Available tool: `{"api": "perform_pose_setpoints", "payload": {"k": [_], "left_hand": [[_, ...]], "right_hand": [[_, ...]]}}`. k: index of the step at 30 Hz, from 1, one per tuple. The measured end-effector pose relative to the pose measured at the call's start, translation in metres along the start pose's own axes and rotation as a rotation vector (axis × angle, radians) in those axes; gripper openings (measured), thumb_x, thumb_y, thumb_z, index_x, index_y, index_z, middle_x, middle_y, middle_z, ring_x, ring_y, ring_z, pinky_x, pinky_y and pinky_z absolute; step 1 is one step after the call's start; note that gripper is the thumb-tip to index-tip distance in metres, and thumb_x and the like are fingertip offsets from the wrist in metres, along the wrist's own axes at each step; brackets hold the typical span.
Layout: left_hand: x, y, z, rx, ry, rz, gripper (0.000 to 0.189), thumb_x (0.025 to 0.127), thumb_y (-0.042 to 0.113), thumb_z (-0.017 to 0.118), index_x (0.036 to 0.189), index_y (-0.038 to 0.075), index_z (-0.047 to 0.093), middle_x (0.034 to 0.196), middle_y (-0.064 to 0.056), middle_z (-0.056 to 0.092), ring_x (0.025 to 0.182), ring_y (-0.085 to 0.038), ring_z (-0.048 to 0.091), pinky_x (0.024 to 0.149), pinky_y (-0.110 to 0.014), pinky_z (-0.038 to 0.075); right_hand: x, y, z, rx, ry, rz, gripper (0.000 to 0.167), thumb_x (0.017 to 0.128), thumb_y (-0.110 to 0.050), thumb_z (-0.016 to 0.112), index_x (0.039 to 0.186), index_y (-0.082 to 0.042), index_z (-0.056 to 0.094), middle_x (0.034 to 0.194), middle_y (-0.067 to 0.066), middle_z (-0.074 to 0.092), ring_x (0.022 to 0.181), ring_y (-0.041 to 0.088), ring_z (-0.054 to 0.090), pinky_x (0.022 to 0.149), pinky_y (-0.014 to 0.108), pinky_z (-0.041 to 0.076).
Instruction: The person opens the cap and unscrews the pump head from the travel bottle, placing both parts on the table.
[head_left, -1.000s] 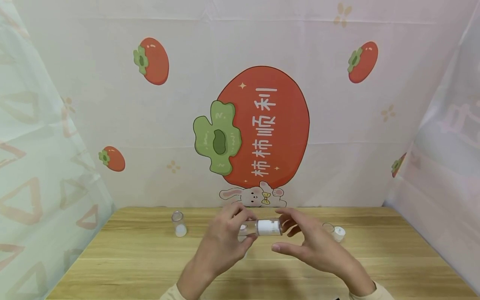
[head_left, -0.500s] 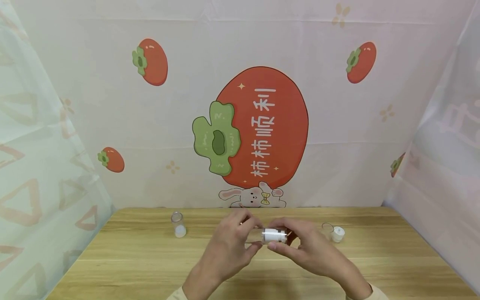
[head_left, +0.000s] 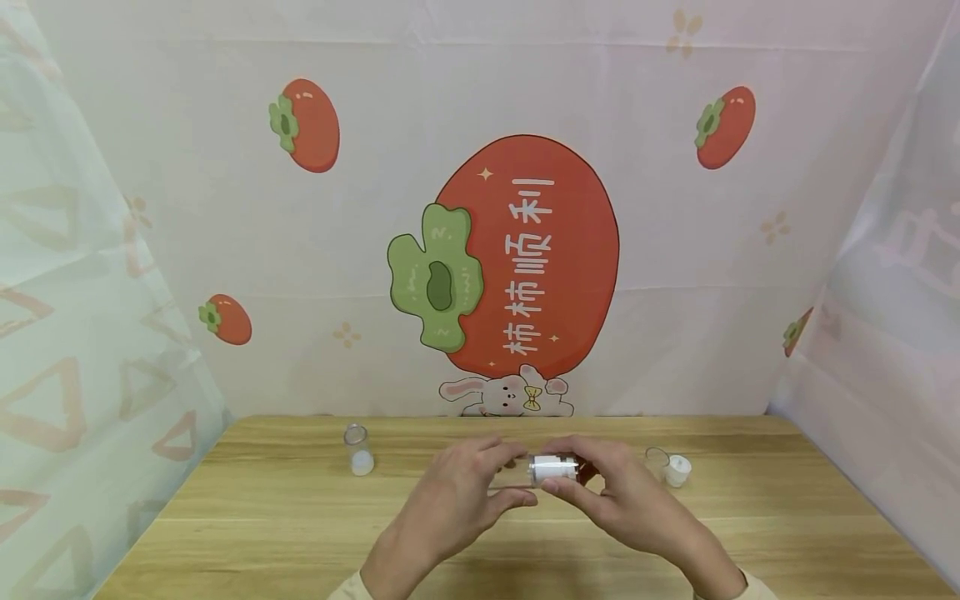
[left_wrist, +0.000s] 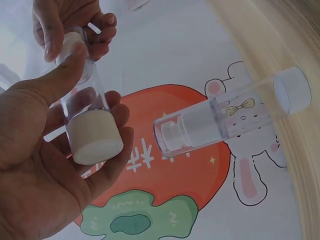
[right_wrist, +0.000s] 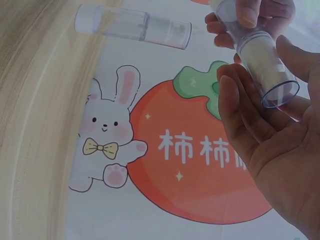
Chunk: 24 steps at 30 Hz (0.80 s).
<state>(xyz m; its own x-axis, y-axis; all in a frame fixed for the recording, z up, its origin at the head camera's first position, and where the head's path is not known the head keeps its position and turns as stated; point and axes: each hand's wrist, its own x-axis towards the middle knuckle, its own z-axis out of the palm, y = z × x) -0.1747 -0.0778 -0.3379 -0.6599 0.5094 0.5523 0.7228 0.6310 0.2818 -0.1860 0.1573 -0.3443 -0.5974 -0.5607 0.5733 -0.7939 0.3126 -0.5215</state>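
A clear pump bottle (head_left: 553,468) lies sideways between the two hands. My left hand (head_left: 457,492) grips its body, and the left wrist view shows its white base (left_wrist: 95,137) against the fingers with the thumb along the side. My right hand (head_left: 615,487) holds the other end, a clear cap (right_wrist: 270,70) with a white part inside, between thumb and fingers. The cap's round rim points towards the right palm. A like bottle stands on the table to the left (head_left: 360,454).
On the right, a clear round rim (head_left: 656,458) and a white cylindrical piece (head_left: 678,471) show just behind my right hand. The wooden table (head_left: 300,517) meets a patterned cloth wall (head_left: 360,250). A standing bottle (left_wrist: 200,122) also appears in the left wrist view.
My right hand has come in from beside the bottle and taken hold of its capped end. The bottle has shifted slightly right and nearer. The left hand's fingers have slid a little along it.
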Motion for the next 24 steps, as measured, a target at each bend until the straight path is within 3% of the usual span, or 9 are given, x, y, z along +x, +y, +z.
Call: {"api": "perform_pose_setpoints", "payload": {"k": [17, 24], "left_hand": [[0.0003, -0.0055, -0.0017, -0.044, -0.069, 0.077, 0.026, 0.089, 0.028, 0.079, 0.11, 0.015, 0.071, 0.103, 0.007, 0.071, 0.088, -0.01, 0.064, 0.078, -0.028, 0.053], [0.0011, -0.0061, -0.0028, -0.081, -0.094, 0.051, 0.022, 0.092, 0.03, 0.076, 0.109, 0.017, 0.072, 0.102, 0.01, 0.07, 0.088, -0.007, 0.064, 0.078, -0.023, 0.052]], "right_hand": [[-0.0011, 0.0004, 0.0009, 0.008, -0.038, 0.001, 0.022, 0.097, -0.017, 0.07, 0.119, -0.017, 0.068, 0.093, -0.01, 0.065, 0.072, 0.005, 0.055, 0.059, 0.021, 0.051], [-0.0008, 0.0, 0.0006, -0.001, -0.031, -0.002, 0.022, 0.097, -0.016, 0.07, 0.118, -0.017, 0.068, 0.095, -0.01, 0.067, 0.071, 0.003, 0.055, 0.059, 0.021, 0.05]]}}
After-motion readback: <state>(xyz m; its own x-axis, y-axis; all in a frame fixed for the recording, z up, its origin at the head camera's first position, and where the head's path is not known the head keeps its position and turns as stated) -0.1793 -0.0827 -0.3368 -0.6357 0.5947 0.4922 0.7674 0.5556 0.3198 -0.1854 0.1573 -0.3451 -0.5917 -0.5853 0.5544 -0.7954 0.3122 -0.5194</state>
